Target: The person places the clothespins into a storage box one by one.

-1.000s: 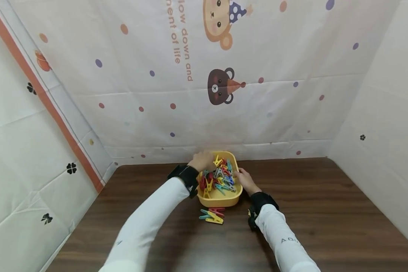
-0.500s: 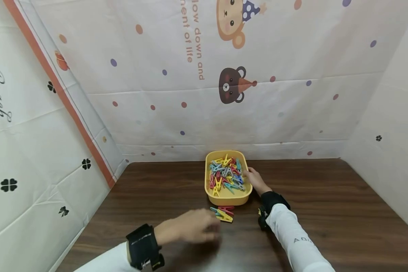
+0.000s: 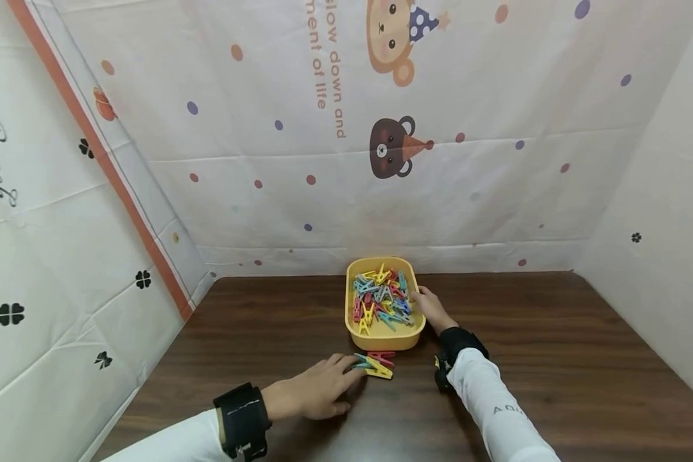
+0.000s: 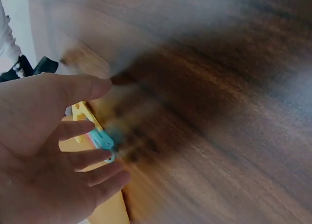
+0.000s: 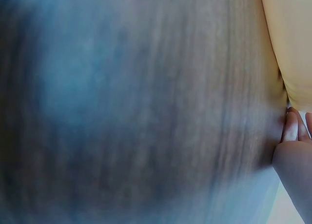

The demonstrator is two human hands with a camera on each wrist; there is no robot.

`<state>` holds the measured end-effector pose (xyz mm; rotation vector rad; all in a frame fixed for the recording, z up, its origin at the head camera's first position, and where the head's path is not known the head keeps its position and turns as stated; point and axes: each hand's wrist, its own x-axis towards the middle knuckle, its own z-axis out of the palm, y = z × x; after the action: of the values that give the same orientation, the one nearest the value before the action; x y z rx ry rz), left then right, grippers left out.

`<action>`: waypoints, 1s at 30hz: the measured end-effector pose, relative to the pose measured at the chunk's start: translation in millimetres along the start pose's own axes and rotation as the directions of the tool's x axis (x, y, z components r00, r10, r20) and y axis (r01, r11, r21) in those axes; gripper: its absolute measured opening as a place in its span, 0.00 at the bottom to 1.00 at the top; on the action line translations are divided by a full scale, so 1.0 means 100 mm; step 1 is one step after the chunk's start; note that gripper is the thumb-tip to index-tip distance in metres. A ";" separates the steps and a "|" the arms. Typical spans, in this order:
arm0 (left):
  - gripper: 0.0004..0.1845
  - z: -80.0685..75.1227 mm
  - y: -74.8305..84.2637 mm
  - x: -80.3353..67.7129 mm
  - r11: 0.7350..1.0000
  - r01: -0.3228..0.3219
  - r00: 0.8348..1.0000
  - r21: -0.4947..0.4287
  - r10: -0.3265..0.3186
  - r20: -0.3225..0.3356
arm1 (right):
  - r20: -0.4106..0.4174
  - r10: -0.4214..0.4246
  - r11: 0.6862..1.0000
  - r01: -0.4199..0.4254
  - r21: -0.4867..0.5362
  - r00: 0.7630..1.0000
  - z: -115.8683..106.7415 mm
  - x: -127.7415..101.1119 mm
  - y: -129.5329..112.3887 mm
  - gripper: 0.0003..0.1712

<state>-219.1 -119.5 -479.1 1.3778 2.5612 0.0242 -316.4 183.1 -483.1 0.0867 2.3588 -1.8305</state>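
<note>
A yellow tray [image 3: 384, 341] holding several coloured clothespins [image 3: 381, 300] stands at the back middle of the dark wooden table [image 3: 543, 359]. A few loose clothespins [image 3: 375, 366], yellow, red and teal, lie on the table just in front of it. My left hand [image 3: 337, 385] lies low on the table with its fingers stretched out. Its fingertips touch the teal clothespin [image 4: 101, 138] and the yellow one [image 4: 84, 112] of that loose group. My right hand [image 3: 426, 304] holds the tray's right rim, fingers [image 5: 291, 126] against the outer wall [image 5: 292, 43].
Printed cloth walls [image 3: 346, 160] close in the table at the back, left and right. Bare wood lies on both sides of the tray and along the front. Black bands sit on both wrists.
My left hand left the tray, came down toward the table's front, then slid forward until its fingertips reached the loose clothespins. The right hand stayed on the tray's rim.
</note>
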 end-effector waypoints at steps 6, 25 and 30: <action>0.22 0.07 -0.06 0.11 0.999 -0.002 0.995 0.046 0.007 -0.102 | -0.009 0.008 1.000 -0.008 -0.005 1.000 0.02 0.00 -0.01 0.36; 0.25 -0.34 0.50 0.21 0.990 0.124 0.977 0.061 -0.112 -0.183 | -0.036 0.024 1.000 -0.025 -0.007 0.999 0.03 0.01 -0.03 0.36; 0.20 -0.35 0.51 0.23 0.990 0.136 0.974 0.045 -0.125 -0.191 | -0.037 0.031 0.999 -0.031 -0.011 0.999 0.03 0.01 -0.02 0.36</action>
<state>-196.7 -68.8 -442.7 1.2795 2.8252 0.0607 -317.5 179.6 -481.7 0.1565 2.3792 -1.8160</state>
